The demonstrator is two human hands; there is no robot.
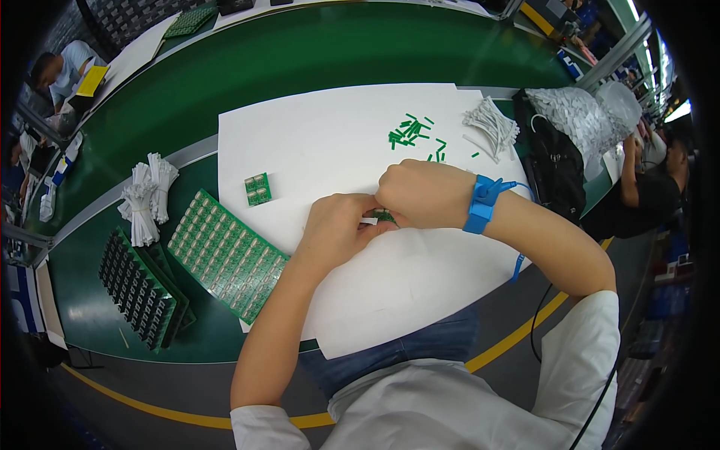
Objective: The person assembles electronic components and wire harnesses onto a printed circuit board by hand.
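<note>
Over the middle of a white sheet (pixel 405 292), my two hands meet around a small green circuit board (pixel 385 216). My left hand (pixel 330 229) pinches its left side, where a short white piece (pixel 368 220) shows by the fingertips. My right hand (pixel 427 196) is curled over the board from the right, its fingers closed and partly hidden; a blue wrist strap (pixel 484 204) circles that wrist. Left of my hands, a small square board panel (pixel 257 190) lies on the sheet. Beyond them, loose narrow green strips (pixel 409 133) are scattered.
A large green board panel (pixel 221 251) lies left, beside stacked boards with black parts (pixel 139 289). Bundled white cables (pixel 141 202) lie behind the stack; another white bundle (pixel 493 126) sits far right. A black bag (pixel 555 165) and clear plastic bag (pixel 577 112) stand at the right edge.
</note>
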